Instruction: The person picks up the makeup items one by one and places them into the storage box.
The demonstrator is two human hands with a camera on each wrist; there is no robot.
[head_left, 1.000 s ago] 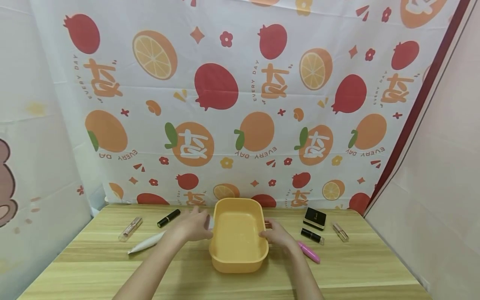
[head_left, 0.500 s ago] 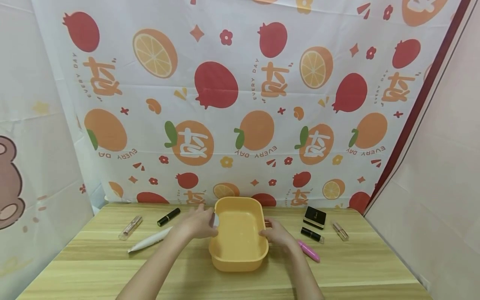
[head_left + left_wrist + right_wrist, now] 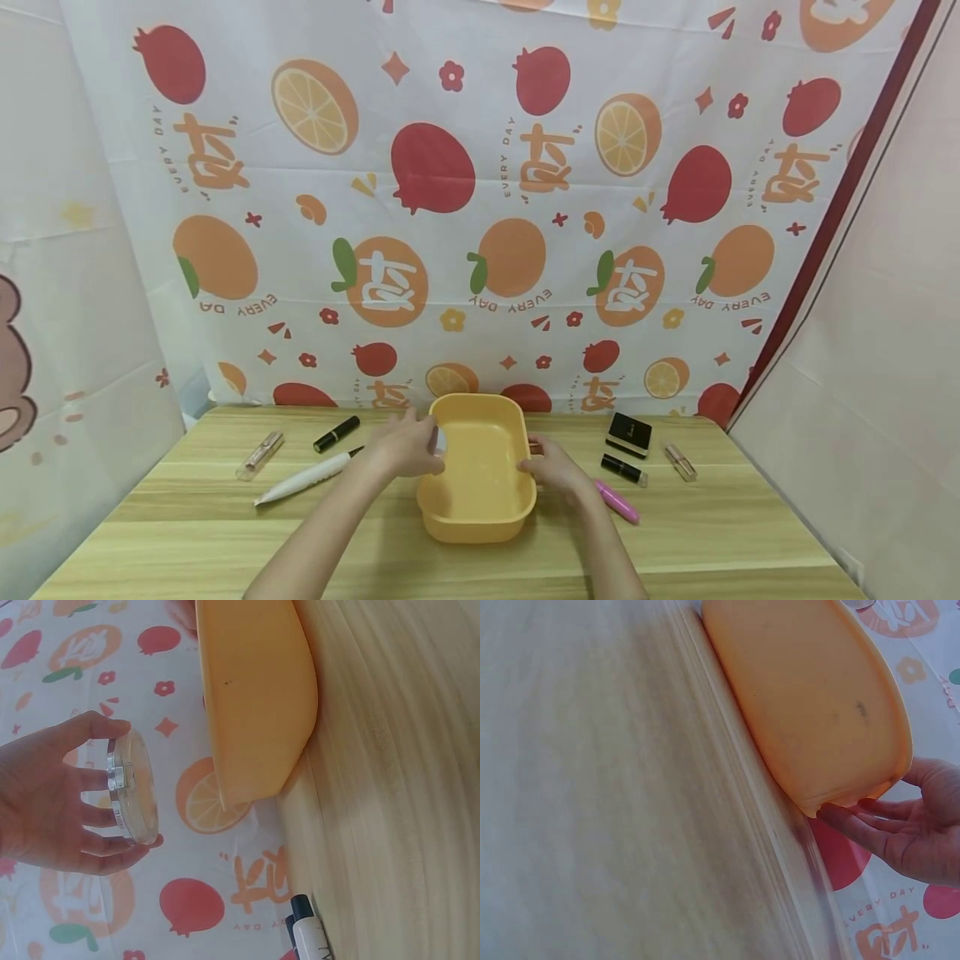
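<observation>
A yellow plastic basin stands on the wooden table in the middle of the head view. My left hand holds a round, clear-cased powder compact on edge, thumb on one side of the rim and fingertips on the other. In the head view the compact overlaps the basin's left rim. At the opposite side, my right hand grips the basin wall, its thumb over the rim and its fingers against the outside, as the right wrist view shows.
Left on the table lie a clear tube, a black lipstick tube and a white tapered stick with a dark end. To the right are a black square case, a black tube, a pink tube and a clear-and-gold tube.
My left hand has moved right with the compact, from beside the basin to over its left rim. More of the white stick's dark end shows. The right hand has stayed on the basin.
</observation>
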